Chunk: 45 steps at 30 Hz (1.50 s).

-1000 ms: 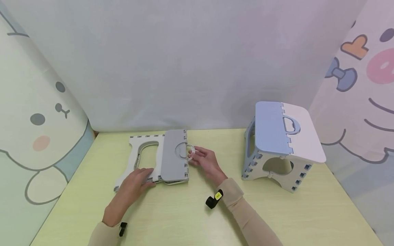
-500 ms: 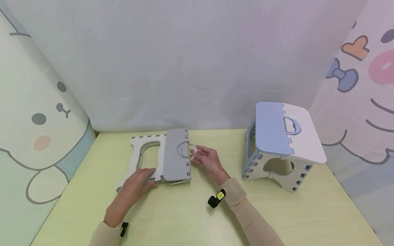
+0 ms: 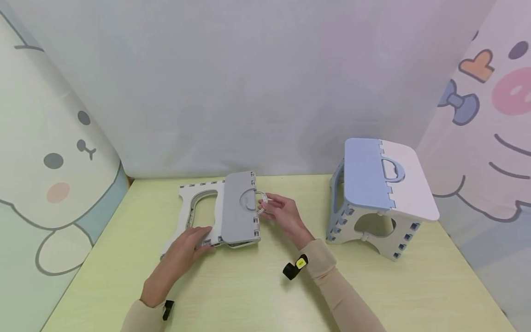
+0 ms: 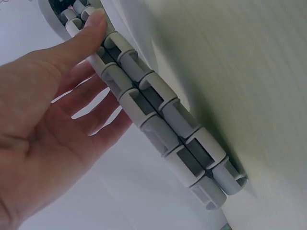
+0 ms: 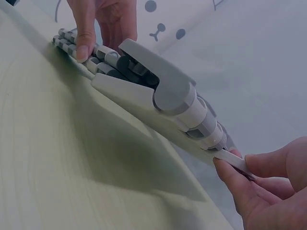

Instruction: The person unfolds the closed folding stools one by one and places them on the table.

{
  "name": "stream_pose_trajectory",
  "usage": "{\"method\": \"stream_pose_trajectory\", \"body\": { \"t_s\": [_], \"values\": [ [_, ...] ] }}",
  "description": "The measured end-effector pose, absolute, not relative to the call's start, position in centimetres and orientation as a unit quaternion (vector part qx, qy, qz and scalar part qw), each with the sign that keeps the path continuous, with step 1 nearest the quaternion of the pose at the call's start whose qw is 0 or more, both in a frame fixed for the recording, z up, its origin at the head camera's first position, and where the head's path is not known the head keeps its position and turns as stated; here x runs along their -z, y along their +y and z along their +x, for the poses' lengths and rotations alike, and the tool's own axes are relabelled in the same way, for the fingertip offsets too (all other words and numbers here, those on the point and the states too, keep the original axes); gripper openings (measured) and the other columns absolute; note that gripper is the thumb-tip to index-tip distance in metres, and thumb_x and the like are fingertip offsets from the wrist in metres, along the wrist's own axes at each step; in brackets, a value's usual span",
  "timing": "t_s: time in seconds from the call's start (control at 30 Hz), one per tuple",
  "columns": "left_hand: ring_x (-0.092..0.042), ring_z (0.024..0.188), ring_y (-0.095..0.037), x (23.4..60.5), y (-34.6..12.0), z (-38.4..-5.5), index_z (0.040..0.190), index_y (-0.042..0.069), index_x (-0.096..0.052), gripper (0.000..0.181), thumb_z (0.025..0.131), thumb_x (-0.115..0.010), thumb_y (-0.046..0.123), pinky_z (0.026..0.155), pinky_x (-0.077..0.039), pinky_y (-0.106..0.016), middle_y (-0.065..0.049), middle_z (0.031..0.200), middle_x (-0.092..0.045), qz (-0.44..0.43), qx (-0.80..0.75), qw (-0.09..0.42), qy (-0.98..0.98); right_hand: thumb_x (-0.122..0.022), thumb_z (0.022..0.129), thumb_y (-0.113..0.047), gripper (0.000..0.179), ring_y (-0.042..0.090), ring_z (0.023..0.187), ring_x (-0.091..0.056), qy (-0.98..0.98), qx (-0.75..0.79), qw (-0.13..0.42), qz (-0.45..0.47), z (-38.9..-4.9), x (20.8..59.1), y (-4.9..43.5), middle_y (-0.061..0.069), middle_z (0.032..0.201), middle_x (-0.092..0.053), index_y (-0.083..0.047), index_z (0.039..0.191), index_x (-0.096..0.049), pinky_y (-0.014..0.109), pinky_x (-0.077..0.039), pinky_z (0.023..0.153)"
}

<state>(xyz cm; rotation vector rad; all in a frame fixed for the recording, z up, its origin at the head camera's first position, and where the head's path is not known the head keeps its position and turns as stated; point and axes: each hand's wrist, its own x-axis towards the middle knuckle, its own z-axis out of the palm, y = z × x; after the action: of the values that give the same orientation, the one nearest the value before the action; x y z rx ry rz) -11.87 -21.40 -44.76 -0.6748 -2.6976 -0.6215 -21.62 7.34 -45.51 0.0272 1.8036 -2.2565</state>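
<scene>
A grey and white folding step stool (image 3: 238, 214) is folded flat on the left half of the table. My left hand (image 3: 182, 251) grips its near hinged edge, thumb across the knuckled hinges (image 4: 158, 112) and fingers over the other face in the left wrist view. My right hand (image 3: 286, 216) pinches the white carry handle (image 5: 235, 163) that sticks out from the stool's right end between thumb and fingers. In the right wrist view, the handle end is raised above the tabletop with a shadow beneath, and the two top panels stand slightly apart.
A blue and white folding step stool (image 3: 367, 173) stands unfolded at the right of the pale wooden table (image 3: 232, 295). Behind the table hangs a plain light curtain (image 3: 249, 92). Cartoon-printed sheets flank both sides.
The grey stool has shifted a little to the right, its handle end now slightly higher. My right hand has moved right with the handle; the left hand has followed slightly.
</scene>
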Motion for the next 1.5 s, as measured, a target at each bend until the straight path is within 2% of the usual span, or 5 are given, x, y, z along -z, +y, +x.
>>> {"method": "stream_pose_trajectory", "body": {
  "t_s": [0.2, 0.53, 0.8, 1.13, 1.5],
  "values": [
    [-0.069, 0.098, -0.032, 44.7, -21.2, -11.8, 0.122, -0.006, -0.068, 0.055, 0.075, -0.090, 0.012, 0.080, -0.059, -0.045, -0.018, 0.111, -0.072, -0.238, 0.221, 0.154, -0.933, -0.068, 0.098, 0.001, 0.046, 0.027, 0.106, -0.072, 0.619, 0.777, 0.119, 0.013, -21.7, 45.0, 7.4, 0.026, 0.128, -0.067, 0.004, 0.142, -0.056, 0.038, -0.057, 0.095],
    [-0.069, 0.096, -0.031, 44.6, -20.9, -11.9, 0.121, -0.007, -0.069, 0.055, 0.073, -0.091, 0.010, 0.079, -0.059, -0.044, -0.018, 0.109, -0.073, -0.253, 0.226, 0.179, -0.924, -0.069, 0.098, -0.003, 0.045, 0.028, 0.112, -0.070, 0.631, 0.766, 0.120, 0.002, -21.7, 44.3, 8.0, 0.026, 0.129, -0.066, 0.001, 0.141, -0.058, 0.038, -0.058, 0.094],
    [-0.070, 0.093, -0.029, 44.8, -20.9, -11.9, 0.119, -0.006, -0.070, 0.057, 0.070, -0.093, 0.011, 0.076, -0.060, -0.043, -0.016, 0.106, -0.074, -0.273, 0.222, 0.213, -0.911, -0.069, 0.098, -0.001, 0.044, 0.029, 0.113, -0.070, 0.636, 0.763, 0.120, 0.006, -21.7, 43.7, 8.2, 0.022, 0.127, -0.068, 0.000, 0.141, -0.059, 0.034, -0.059, 0.091],
    [-0.069, 0.093, -0.027, 44.4, -20.5, -11.8, 0.122, -0.003, -0.071, 0.053, 0.076, -0.090, 0.016, 0.076, -0.058, -0.041, -0.014, 0.105, -0.074, -0.235, 0.224, 0.166, -0.931, -0.070, 0.097, -0.002, 0.044, 0.024, 0.108, -0.071, 0.641, 0.759, 0.115, 0.008, -21.8, 43.4, 8.4, 0.022, 0.125, -0.069, 0.000, 0.140, -0.060, 0.034, -0.059, 0.090],
    [-0.069, 0.093, -0.026, 44.3, -20.3, -11.8, 0.121, -0.002, -0.072, 0.054, 0.075, -0.091, 0.017, 0.074, -0.058, -0.040, -0.011, 0.102, -0.074, -0.236, 0.219, 0.174, -0.931, -0.069, 0.098, -0.003, 0.043, 0.023, 0.108, -0.071, 0.649, 0.752, 0.115, 0.004, -21.7, 42.9, 8.6, 0.021, 0.127, -0.069, -0.002, 0.140, -0.061, 0.034, -0.059, 0.090]
  ]
}}
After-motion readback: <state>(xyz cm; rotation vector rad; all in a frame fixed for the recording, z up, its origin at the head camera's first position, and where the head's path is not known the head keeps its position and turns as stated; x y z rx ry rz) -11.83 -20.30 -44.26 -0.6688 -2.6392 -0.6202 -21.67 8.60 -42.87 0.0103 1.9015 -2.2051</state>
